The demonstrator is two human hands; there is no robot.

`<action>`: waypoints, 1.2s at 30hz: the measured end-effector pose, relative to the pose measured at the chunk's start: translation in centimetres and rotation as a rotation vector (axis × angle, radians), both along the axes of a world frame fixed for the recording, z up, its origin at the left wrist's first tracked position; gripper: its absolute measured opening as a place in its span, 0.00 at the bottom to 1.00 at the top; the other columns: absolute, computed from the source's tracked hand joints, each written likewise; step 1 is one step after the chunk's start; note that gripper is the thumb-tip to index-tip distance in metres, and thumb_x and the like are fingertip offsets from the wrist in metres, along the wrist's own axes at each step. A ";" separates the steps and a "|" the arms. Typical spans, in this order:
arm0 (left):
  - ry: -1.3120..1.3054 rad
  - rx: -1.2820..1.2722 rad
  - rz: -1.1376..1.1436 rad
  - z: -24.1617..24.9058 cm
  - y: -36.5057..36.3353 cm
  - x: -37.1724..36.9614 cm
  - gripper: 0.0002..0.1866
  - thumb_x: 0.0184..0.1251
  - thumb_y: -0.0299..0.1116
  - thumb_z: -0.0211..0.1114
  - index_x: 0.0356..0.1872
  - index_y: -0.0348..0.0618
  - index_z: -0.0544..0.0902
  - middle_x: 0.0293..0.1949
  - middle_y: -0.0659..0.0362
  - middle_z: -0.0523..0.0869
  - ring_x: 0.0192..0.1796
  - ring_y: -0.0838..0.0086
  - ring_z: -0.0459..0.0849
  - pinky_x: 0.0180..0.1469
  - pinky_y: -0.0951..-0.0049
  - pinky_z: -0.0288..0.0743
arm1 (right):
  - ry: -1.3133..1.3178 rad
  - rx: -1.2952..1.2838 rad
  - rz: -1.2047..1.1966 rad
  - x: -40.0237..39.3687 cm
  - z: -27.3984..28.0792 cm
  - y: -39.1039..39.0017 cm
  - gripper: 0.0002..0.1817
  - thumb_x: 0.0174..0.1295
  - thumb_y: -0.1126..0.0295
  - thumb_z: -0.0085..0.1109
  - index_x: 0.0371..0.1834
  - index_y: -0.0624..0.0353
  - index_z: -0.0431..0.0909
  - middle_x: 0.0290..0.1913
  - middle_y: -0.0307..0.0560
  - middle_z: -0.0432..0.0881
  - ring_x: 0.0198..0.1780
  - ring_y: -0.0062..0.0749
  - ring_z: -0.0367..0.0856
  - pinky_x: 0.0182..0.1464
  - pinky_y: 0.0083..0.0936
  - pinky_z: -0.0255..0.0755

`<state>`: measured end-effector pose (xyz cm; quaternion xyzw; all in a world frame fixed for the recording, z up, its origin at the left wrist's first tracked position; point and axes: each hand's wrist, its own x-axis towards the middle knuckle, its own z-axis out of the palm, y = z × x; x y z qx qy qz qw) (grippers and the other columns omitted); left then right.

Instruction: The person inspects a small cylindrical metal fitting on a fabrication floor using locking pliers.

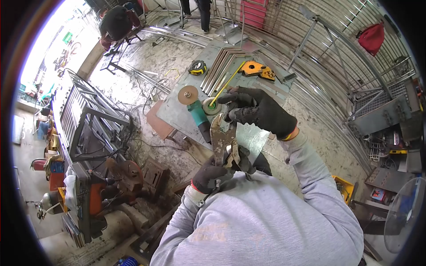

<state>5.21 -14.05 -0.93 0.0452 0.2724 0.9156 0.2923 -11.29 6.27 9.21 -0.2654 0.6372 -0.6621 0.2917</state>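
the left hand [212, 174], in a dark glove with a red cuff, is closed around the handles of locking pliers [222, 141], held upright in front of the grey-sleeved chest. the right hand [259, 111], also gloved, is at the upper end of the pliers, fingers curled together near the jaws; whether they pinch a part there or only touch the tool cannot be told, since the glove hides the tip.

just behind the pliers, on a steel plate [177, 116] lying on the floor, rests a teal grinder [197, 111] with its disc [188, 95] facing up. a yellow rule [225, 85] runs from beside the right hand toward a bundle of angle bars [219, 66]. beyond those sit a tape measure [197, 67] and orange magnets [256, 69].

to the left stands a metal gate frame [84, 119], with cables trailing across the concrete between it and the plate. rusty parts [133, 175] lie near the left elbow. to the right a steel grille [328, 53] curves along the wall, with a red bag [372, 37] hanging on it. a fan [404, 213] stands at the lower right edge. at the top left another person [116, 22] bends over work, well apart.
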 end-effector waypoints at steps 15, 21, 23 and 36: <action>0.037 -0.109 0.038 0.4 0.8 -0.4 0.40 0.56 0.38 0.72 0.71 0.32 0.72 0.56 0.41 0.86 0.60 0.45 0.85 0.65 0.42 0.77 | 0.022 -0.129 -0.086 0.8 -1.1 -0.4 0.21 0.73 0.69 0.67 0.67 0.63 0.82 0.51 0.37 0.88 0.46 0.14 0.80 0.50 0.18 0.77; 0.050 -0.025 0.021 1.2 1.1 -0.3 0.36 0.59 0.32 0.67 0.71 0.33 0.73 0.57 0.46 0.87 0.62 0.53 0.85 0.70 0.50 0.75 | 0.037 -0.128 -0.083 0.7 -1.9 -0.2 0.25 0.71 0.74 0.69 0.71 0.65 0.78 0.57 0.44 0.90 0.52 0.24 0.89 0.49 0.19 0.80; 0.049 -0.045 0.015 0.9 1.1 -0.3 0.36 0.59 0.31 0.66 0.71 0.34 0.73 0.56 0.46 0.86 0.62 0.53 0.85 0.69 0.50 0.75 | 0.032 -0.094 -0.071 1.0 -1.3 -0.1 0.23 0.69 0.74 0.70 0.67 0.63 0.82 0.48 0.39 0.90 0.49 0.21 0.88 0.45 0.17 0.76; 0.046 -0.013 0.014 1.7 2.5 -0.5 0.31 0.55 0.29 0.63 0.64 0.36 0.75 0.47 0.52 0.83 0.53 0.59 0.84 0.62 0.53 0.78 | -0.750 -0.697 0.008 1.5 -3.4 -4.5 0.38 0.79 0.36 0.47 0.63 0.66 0.79 0.56 0.60 0.87 0.56 0.52 0.87 0.64 0.48 0.80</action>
